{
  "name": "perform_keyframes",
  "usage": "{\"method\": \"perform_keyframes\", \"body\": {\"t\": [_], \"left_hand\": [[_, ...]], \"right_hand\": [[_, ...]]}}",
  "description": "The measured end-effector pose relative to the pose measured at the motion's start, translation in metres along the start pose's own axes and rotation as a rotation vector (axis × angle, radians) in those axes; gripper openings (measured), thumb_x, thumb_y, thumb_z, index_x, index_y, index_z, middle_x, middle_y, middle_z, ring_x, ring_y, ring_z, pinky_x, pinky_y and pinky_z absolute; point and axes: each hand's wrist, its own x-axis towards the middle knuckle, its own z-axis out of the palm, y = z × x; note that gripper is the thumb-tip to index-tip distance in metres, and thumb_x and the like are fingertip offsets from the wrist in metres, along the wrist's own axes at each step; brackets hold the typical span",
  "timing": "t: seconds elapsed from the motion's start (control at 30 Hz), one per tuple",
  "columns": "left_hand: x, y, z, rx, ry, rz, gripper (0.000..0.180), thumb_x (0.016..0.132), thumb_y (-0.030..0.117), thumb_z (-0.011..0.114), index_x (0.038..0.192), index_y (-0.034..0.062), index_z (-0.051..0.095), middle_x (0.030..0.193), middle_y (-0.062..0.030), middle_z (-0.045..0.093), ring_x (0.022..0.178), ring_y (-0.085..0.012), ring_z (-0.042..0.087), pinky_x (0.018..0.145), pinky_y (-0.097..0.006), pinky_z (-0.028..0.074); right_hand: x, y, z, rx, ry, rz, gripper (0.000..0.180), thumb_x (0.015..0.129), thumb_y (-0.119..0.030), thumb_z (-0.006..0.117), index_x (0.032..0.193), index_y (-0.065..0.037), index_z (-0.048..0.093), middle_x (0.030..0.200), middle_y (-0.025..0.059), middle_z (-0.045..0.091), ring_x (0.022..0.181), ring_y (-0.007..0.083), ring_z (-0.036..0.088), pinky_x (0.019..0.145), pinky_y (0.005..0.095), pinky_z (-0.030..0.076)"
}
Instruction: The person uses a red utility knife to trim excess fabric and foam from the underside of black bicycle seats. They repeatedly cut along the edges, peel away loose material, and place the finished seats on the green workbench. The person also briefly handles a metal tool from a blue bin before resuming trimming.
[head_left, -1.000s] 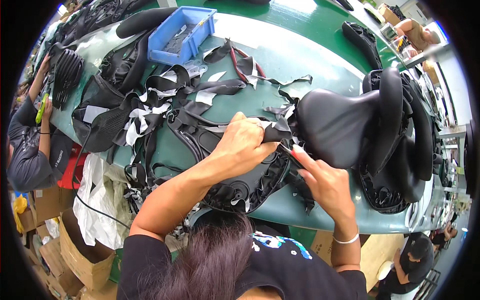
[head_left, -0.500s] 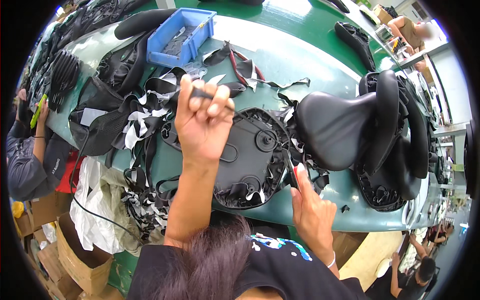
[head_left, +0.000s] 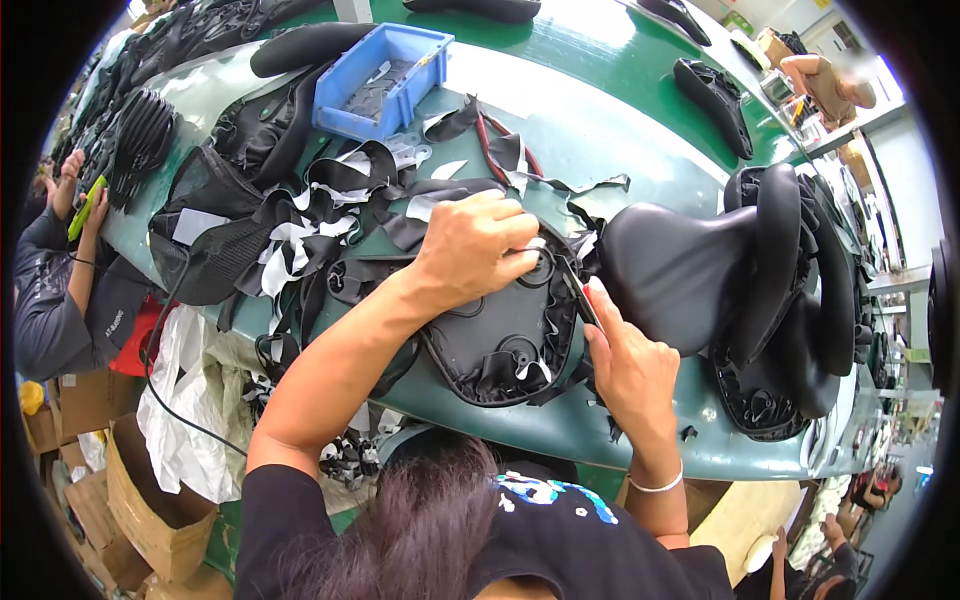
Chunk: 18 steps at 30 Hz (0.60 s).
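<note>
A black bicycle saddle (head_left: pixel 480 345) lies underside up on the table before me, its gathered cover edge folded in around the rim. My left hand (head_left: pixel 478 245) is closed over the saddle's upper part, knuckles up. What its fingers pinch is hidden. At the saddle's right rim my right hand (head_left: pixel 632 365) grips a slim red-handled blade tool (head_left: pixel 583 298), with the thin dark blade against the cover edge. Black and white offcut strips (head_left: pixel 300 230) are heaped left of the saddle. A finished-looking black saddle (head_left: pixel 670 270) rests top side up just right of my right hand.
More black saddles (head_left: pixel 775 290) are stacked at the right. A blue bin (head_left: pixel 385 80) with scraps stands at the back left, near red-edged strips (head_left: pixel 505 150). At the far left a co-worker's hand holds a yellow-green tool (head_left: pixel 87 207). Cardboard boxes (head_left: pixel 160 500) stand below.
My left hand has come down from its raised place, where it held a taut black strip, onto the saddle's upper part. My right hand stays at the right rim with the tool.
</note>
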Motion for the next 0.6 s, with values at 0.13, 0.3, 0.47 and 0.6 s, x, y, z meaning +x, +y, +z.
{"method": "perform_keyframes", "body": {"t": [0.13,0.3,0.47,0.6], "left_hand": [[0.001,-0.001,0.000,-0.140,0.274,-0.112,0.027,0.074,0.006,0.074,0.062,0.0039,0.050,0.056,-0.0027,0.043,0.050,-0.0170,0.038,0.049,-0.030,0.032],[-0.006,-0.011,-0.003,-0.455,0.325,-0.660,0.028,0.087,0.023,0.066,0.071,0.0002,0.063,0.067,-0.0059,0.061,0.070,-0.0154,0.053,0.066,-0.030,0.040],[-0.001,-0.007,-0.005,-0.657,0.473,-0.555,0.038,0.098,0.025,0.050,0.080,-0.0003,0.070,0.084,-0.0080,0.070,0.098,-0.0156,0.055,0.091,-0.031,0.037],[0.008,-0.019,-0.021,-1.103,0.865,-0.740,0.054,0.102,0.033,0.036,0.076,-0.0012,0.068,0.077,-0.0114,0.067,0.072,-0.0145,0.055,0.082,-0.029,0.041]], "right_hand": [[-0.022,-0.013,-0.003,-0.005,-0.058,0.040,0.053,0.087,-0.022,0.061,0.137,-0.016,0.046,0.055,0.0093,0.056,0.041,0.0265,0.054,0.039,0.0399,0.037],[-0.030,-0.019,-0.018,-0.035,-0.180,-0.003,0.051,0.087,-0.022,0.060,0.135,-0.013,0.047,0.053,0.0104,0.055,0.041,0.0283,0.054,0.040,0.0410,0.037],[0.023,0.012,-0.028,-0.090,-0.168,-0.095,0.040,0.088,-0.023,0.058,0.128,-0.017,0.055,0.063,0.0127,0.061,0.054,0.0318,0.058,0.047,0.0409,0.041],[0.003,-0.004,-0.034,-0.140,-0.215,-0.083,0.040,0.087,-0.022,0.058,0.127,-0.017,0.056,0.057,0.0123,0.058,0.049,0.0312,0.057,0.045,0.0398,0.038]]}}
